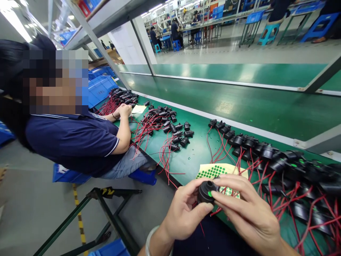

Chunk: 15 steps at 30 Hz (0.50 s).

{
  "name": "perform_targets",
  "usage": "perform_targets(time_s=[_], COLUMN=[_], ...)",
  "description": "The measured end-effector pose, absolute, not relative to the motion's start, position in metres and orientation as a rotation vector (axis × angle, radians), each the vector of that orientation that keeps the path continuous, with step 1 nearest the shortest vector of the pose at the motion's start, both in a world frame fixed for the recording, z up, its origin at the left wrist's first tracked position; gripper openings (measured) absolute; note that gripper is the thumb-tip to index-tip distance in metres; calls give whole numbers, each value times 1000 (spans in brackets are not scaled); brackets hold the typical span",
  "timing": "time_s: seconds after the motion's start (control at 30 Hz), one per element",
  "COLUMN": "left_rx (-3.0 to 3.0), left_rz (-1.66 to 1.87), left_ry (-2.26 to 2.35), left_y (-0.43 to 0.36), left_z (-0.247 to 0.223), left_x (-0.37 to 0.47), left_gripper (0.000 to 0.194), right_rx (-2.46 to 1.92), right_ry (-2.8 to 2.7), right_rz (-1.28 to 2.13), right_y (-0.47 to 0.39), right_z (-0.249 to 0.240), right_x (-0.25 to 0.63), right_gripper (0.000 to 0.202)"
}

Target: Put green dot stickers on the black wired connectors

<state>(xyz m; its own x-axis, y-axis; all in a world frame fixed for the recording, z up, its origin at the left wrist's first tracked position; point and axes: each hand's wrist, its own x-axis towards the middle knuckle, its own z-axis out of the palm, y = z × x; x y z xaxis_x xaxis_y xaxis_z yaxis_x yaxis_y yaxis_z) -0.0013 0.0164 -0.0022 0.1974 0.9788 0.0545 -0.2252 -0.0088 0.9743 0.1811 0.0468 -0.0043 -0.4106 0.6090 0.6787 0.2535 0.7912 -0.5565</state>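
Observation:
My left hand (183,213) is wrapped round a black round part (204,193) near the table's front edge. A green dot sticker (209,193) shows on the part's side, and the fingertips of my right hand (245,202) press on it there. Red wires hang below the part. Behind my hands lies a pale yellow sheet (213,171) with rows of green dots, partly covered by my right hand. Many black parts with red wires (268,153) are lined up and heaped to the right.
At the left a co-worker (71,142) sits with both hands over the green table (199,156). More black wired parts (162,117) lie between us. Blue bins (101,89) stand behind. A metal frame post (319,74) rises at the right.

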Motion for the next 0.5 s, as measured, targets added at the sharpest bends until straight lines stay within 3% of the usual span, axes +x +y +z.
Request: perform_targets(time_s=[0.13,0.33,0.5], left_rx=[1054,1166,1031], left_rz=[1170,1150,1184], left_ry=[797,827,820], left_y=[18,17,19], left_z=[3,1,-4], left_x=[-2,2,-2], left_gripper=[35,37,36], right_rx=[-658,-684,-669], right_ry=[-1983,-1934,-1988], right_rz=[466,552,540], right_y=[45,47,53], right_z=[-9,4,-13], right_x=[192,182,186], right_gripper=[35,22,28])
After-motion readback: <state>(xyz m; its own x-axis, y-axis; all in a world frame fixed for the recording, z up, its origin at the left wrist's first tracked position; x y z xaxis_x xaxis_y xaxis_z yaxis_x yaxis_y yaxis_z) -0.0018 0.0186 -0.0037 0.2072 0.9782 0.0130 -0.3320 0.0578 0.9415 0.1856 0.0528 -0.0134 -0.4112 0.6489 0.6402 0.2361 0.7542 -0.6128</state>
